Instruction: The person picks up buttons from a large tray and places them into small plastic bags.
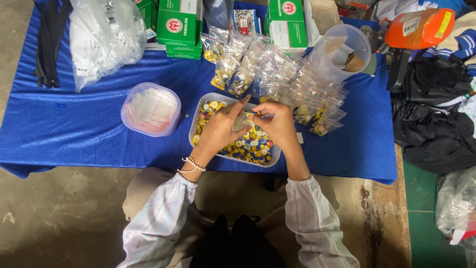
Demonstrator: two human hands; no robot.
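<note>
Both hands over tray [198, 116] of yellow and blue buttons [253, 146] on blue cloth [74, 124]. Left hand [220, 128] and right hand [277, 121] pinch a small clear bag [244, 120] between them, fingers curled. Filled bags [277, 74] piled beyond; tub [150, 109] left.

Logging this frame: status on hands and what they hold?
Both hands, left and right, pinching a small clear plastic bag. Hovering over clear rectangular tray of yellow and blue buttons. Filled bags piled behind; nothing blocking.

Both hands [250, 124] hold a small clear bag [243, 121] over the button tray [198, 121].
</note>
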